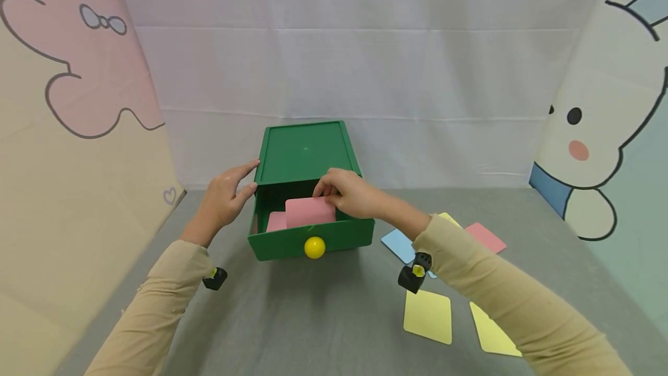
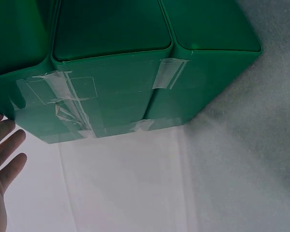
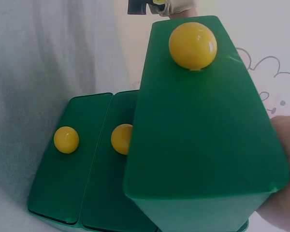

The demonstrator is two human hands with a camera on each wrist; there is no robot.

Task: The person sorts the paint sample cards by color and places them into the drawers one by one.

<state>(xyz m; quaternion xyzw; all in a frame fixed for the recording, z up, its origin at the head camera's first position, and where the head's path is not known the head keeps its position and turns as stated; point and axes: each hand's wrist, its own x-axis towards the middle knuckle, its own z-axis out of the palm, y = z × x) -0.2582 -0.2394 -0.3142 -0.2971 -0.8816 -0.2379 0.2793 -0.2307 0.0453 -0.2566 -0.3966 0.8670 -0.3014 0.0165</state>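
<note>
While the top drawer (image 1: 282,242) of the green cabinet (image 1: 306,152) sits pulled out, a pink card (image 1: 310,212) is held tilted up in it, top edge pinched near its right corner by the right hand (image 1: 349,193). Grip from above is probably used because the sides are blocked by drawer walls. A second pink card (image 1: 276,222) is seen lower, to the left. Left hand (image 1: 227,193): unclenched, fingers extended to the cabinet's left edge, likely so the unit is kept steady. Tiers are joined by clear tape (image 2: 77,106), presumably against slipping.

Drawer floor is hidden, so card count can't be told. Neither pink card is shown in the wrist views. On the table (image 1: 313,318), a yellow card (image 1: 490,332) is partly covered by the right sleeve (image 1: 501,283).
</note>
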